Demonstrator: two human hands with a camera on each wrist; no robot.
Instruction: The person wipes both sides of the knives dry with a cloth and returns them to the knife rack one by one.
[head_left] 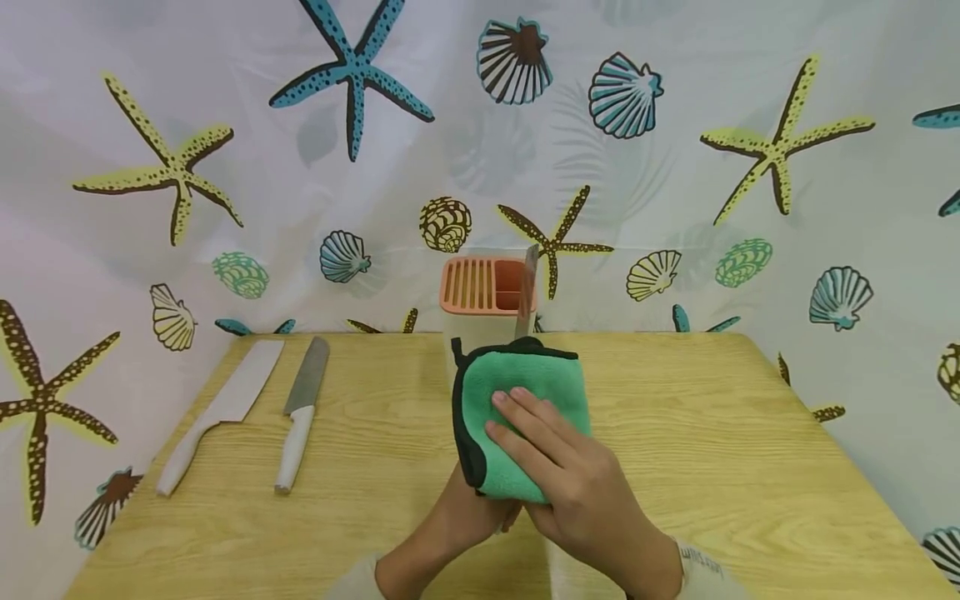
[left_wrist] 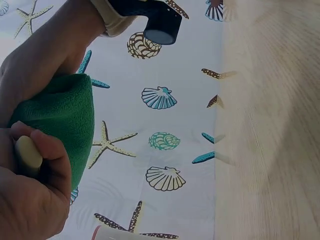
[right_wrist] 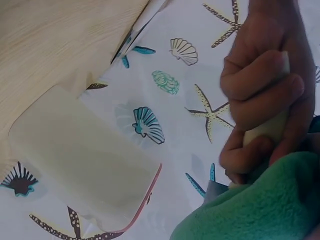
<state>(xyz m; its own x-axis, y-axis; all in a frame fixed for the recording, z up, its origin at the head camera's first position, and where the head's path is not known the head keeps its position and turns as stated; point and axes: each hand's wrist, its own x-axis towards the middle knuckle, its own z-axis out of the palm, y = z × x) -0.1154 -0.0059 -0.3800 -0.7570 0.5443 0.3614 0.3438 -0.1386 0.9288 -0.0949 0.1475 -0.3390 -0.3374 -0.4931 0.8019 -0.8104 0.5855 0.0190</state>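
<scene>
My left hand (head_left: 468, 508) grips the pale handle (right_wrist: 270, 127) of a knife, fingers curled round it, as the right wrist view shows. The knife's blade (head_left: 527, 287) stands up above a green cloth (head_left: 480, 375) with black edging, which covers its lower part. My right hand (head_left: 588, 492) holds the cloth against the blade, its fingers lying across the cloth's front; the thumb is mostly hidden. In the left wrist view, the cloth (left_wrist: 75, 120) bulges just beyond the left hand (left_wrist: 35, 200) and the handle's end (left_wrist: 28, 152).
A white knife block (head_left: 453, 325) with a slotted orange top stands behind the cloth at the table's back edge. On the left of the wooden table (head_left: 375, 433) lie a cleaver (head_left: 243, 383) and a narrower knife (head_left: 307, 379). A patterned sheet hangs round the back and sides.
</scene>
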